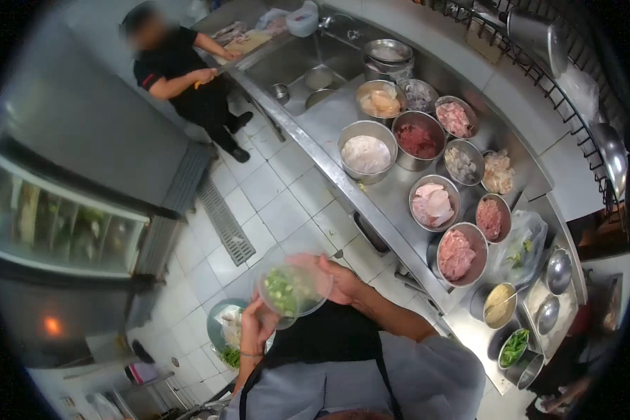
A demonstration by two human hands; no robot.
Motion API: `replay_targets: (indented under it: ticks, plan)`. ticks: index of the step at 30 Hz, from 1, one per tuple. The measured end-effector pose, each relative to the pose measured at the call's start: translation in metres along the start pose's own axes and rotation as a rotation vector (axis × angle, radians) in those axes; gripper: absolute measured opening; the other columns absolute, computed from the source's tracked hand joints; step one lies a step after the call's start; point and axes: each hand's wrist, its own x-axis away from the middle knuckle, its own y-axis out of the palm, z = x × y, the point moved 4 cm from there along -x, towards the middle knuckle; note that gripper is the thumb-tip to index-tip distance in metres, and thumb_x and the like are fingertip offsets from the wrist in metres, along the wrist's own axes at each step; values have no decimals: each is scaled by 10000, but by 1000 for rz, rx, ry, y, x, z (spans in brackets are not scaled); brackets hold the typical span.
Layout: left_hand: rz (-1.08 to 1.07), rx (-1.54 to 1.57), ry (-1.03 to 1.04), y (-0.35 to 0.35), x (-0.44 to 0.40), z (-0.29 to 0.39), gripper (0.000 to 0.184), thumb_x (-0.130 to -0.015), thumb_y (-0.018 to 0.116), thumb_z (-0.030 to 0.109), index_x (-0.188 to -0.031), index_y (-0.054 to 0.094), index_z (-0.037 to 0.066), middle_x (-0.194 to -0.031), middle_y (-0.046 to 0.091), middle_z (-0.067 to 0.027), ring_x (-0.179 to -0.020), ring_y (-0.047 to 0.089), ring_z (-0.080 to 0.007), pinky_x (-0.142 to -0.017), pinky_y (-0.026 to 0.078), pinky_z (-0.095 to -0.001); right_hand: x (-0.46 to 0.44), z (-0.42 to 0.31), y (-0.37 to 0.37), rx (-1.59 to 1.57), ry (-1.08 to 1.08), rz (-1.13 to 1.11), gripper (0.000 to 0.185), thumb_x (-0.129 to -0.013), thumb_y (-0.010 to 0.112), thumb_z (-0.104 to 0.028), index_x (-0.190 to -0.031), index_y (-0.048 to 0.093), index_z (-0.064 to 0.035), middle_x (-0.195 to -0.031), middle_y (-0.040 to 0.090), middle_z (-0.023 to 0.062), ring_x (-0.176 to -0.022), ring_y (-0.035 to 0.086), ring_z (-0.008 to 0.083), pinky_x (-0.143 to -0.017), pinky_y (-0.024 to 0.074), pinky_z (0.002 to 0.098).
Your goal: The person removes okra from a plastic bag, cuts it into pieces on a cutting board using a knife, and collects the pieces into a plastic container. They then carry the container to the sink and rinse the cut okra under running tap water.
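Note:
In front of my apron, my left hand (257,323) is closed on the side of a clear plastic container (282,316) holding chopped green vegetables (281,290). My right hand (337,278) grips the edge of a clear round plastic bowl (313,269), which overlaps the container from the right. Through the clear plastic, part of my fingers shows. Whether the two pieces are nested or only side by side, I cannot tell. Below my left hand is a greenish round tub (219,329) with pale contents, and leafy greens (229,357) lie close to it.
On the steel counter (315,150) to my right stand several metal pots of raw meat (457,253), a pot of white powder (366,152) and a pot of green vegetables (514,346). A co-worker (182,84) holds a knife by the sink (259,70). A floor drain grate (225,220) lies ahead.

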Motion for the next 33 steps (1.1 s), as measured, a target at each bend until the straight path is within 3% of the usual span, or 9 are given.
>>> replay_targets:
  ticks: [5,8,12,20,23,25,28,29,33]
  plan:
    - [-6,27,82,7,-21,35,740,-854,594,271,-1516,309,106,-1479,421,-174,-1350,417,-367,-1120,345,-489,-44,-6,-24,-94,21,134,565,-1037,370,-466,-1401,432,-38,-1532,372,153,-1414,347,291,-1144,301,482]
    - [-35,41,92,-9,-50,68,752,-865,589,296,-1526,284,106,-1476,413,-197,-1341,429,-371,-1110,360,-497,-69,-33,-34,-150,12,333,466,-1038,426,-391,-1297,520,-15,-1323,558,167,-1236,531,290,-1028,434,437]
    - [-77,70,131,-28,-107,134,773,-883,591,334,-1536,255,93,-1489,382,-218,-1368,396,-370,-1128,333,-502,-73,-85,-94,269,-329,687,235,-974,597,-244,-1058,633,-28,-848,656,57,-759,637,184,-705,526,315]
    - [-128,-280,244,-41,-209,253,692,-925,547,301,-1515,298,39,-1509,368,-170,-1380,380,-325,-1130,333,-459,-6,-286,-114,826,-977,1372,198,-893,699,-102,-1048,594,-39,-758,620,4,-616,557,98,-552,446,243]
    - [-191,-375,207,-22,-247,277,694,-928,555,325,-1508,303,40,-1486,396,-186,-1331,450,-344,-1069,426,-473,6,-332,-144,797,-883,1430,243,-874,727,-154,-1058,607,-49,-761,635,14,-640,581,102,-575,467,240]
    - [-239,-305,144,-8,-263,281,687,-932,535,332,-1510,302,42,-1472,400,-214,-1320,458,-354,-1067,427,-477,21,-354,-183,938,-580,1697,307,-825,778,-229,-1029,639,-47,-799,681,69,-705,627,155,-641,516,305]
    - [-253,-303,132,-2,-285,283,732,-918,538,386,-1515,291,41,-1458,404,-243,-1312,463,-372,-1074,416,-493,32,-369,-192,1558,-349,1940,561,-787,700,-551,-1006,714,-35,-967,698,248,-947,679,401,-813,523,460]
    - [-230,-302,150,-4,-291,284,732,-918,538,386,-1515,291,41,-1458,404,-243,-1312,463,-372,-1074,416,-493,23,-366,-175,1770,-140,2051,533,-809,690,-508,-943,716,7,-964,711,232,-933,694,354,-821,516,438]
    - [-268,-174,102,6,-310,290,802,-906,526,455,-1516,258,9,-1467,379,-266,-1327,441,-387,-1105,376,-493,11,-356,-156,1740,-147,2069,526,-831,664,-515,-1074,713,-51,-1025,692,243,-1011,666,390,-868,504,451]
